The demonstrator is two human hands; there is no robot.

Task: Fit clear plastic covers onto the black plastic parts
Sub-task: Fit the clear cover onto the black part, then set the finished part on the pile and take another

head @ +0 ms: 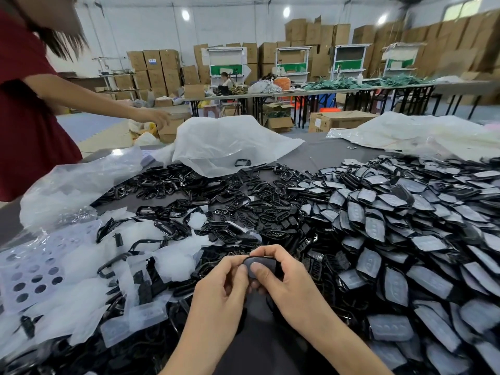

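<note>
In the head view, the black part [263, 264] sits at the near centre of the table, lifted just above the heaps. Both hands are closed on it. The left hand [223, 284] pinches its left edge with curled fingers, and the right hand [293, 280] wraps its right side with the thumb pressed flat on the top face. Whether a clear cover already lies under that thumb cannot be told, because the face is mostly hidden. Left of the black part lies a drift of loose clear covers [89, 293]. Beyond it are bare black frames [216, 190], and further beyond a crumpled white bag [230, 142]. To its right a deep pile of covered parts [405, 226] slopes away. Far to its left, another person's arm [81, 101] reaches over the table edge. The likely trouble is an uneven press: with the thumb bearing on one end, a cover could seat at that end and stand proud at the other, or skid sideways off the glossy face. A slip could also drop the piece among the bare frames close below, where an unfinished one would be hard to pick out again.
</note>
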